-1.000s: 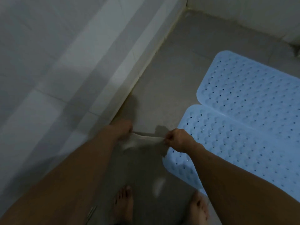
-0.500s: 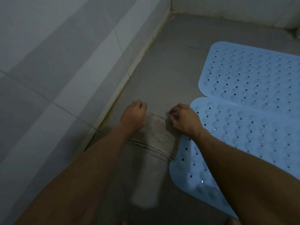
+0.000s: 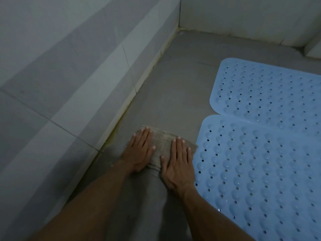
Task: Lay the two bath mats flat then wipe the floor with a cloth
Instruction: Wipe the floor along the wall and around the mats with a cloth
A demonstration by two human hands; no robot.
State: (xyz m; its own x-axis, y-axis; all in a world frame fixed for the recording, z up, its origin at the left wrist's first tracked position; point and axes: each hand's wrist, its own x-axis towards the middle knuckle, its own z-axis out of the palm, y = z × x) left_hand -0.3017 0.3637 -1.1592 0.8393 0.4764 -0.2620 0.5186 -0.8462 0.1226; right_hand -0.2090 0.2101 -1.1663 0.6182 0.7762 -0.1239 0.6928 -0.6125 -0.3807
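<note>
- The coarse-woven beige cloth (image 3: 162,144) lies spread on the grey tiled floor (image 3: 175,94), at about 6 o'clock from the middle of the view, in the strip between the pale tiled wall (image 3: 73,70) at 9 o'clock and the blue mats at 3 o'clock.
- The left hand (image 3: 139,151) rests palm-down on the cloth's left part, fingers stretched flat and lightly fanned, the thumb angled off to the right; it grips nothing.
- The right hand (image 3: 178,164) rests palm-down on the cloth's right part, fingers straight and close together, the thumb spread out to the left; it pinches nothing either.
- The two hands sit side by side with a band of cloth showing between them; both bare forearms run back toward 6 o'clock.
- The nearer light-blue rubber bath mat with bumps and drain holes (image 3: 260,171) lies flat at 4 o'clock, its rounded corner just beside the cloth's right edge; in the dim light it is hard to say whether they touch.
- The farther light-blue rubber bath mat of the same pattern (image 3: 267,91) lies flat at 2 o'clock, its near edge meeting the first mat's far edge.
- The floor's far corner, where two walls meet, sits at 12 o'clock.
</note>
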